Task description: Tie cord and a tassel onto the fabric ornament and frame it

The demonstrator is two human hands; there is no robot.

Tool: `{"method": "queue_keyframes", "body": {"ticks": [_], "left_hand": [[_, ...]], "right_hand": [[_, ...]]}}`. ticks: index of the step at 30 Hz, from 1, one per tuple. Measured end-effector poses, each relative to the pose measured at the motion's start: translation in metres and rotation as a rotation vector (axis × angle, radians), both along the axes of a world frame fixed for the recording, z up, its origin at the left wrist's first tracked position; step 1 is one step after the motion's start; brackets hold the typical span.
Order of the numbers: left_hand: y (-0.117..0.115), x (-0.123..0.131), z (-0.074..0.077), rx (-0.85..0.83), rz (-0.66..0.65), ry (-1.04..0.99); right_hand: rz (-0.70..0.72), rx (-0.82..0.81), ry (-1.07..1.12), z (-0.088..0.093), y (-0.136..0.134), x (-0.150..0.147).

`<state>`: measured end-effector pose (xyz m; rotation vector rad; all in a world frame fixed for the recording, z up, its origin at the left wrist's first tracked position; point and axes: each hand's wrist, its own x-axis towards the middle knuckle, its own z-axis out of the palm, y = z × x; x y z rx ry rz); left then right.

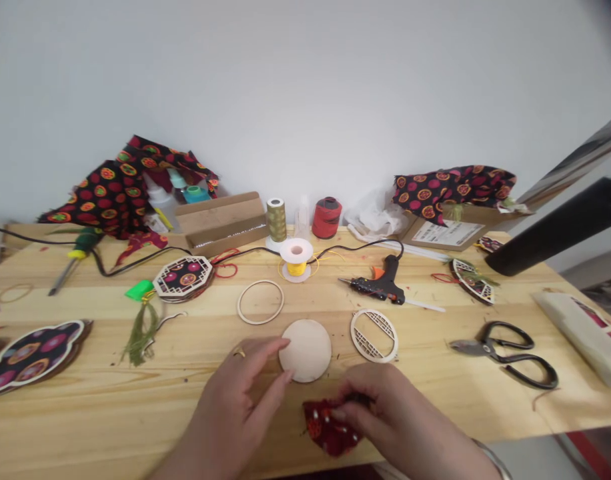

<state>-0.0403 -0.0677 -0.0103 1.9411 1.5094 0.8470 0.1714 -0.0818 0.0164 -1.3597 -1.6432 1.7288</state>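
Note:
A plain round wooden disc lies on the table in front of me. My left hand is at its left edge, thumb and fingers apart, the fingertips at the rim. Lower right of the disc, my right hand pinches a piece of dark red patterned fabric, bunched and partly hidden by the fingers. Beyond the disc lie a thin wooden ring and, to the right, a round lattice frame.
A glue gun with its cord lies behind the lattice frame. Scissors rest at right, near a black roll. Thread spools, a yellow cord spool, an octagonal ornament and a screwdriver lie farther back.

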Motion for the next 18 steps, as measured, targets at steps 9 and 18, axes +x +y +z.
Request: {"method": "queue_keyframes", "body": {"ticks": [9, 18], "left_hand": [[-0.002, 0.014, -0.029, 0.269, -0.055, 0.44], [0.002, 0.009, -0.042, 0.421, -0.018, 0.443]], "right_hand": [[-0.195, 0.268, -0.255, 0.02, 0.022, 0.071], [-0.489, 0.821, -0.928, -0.01, 0.039, 0.1]]}}
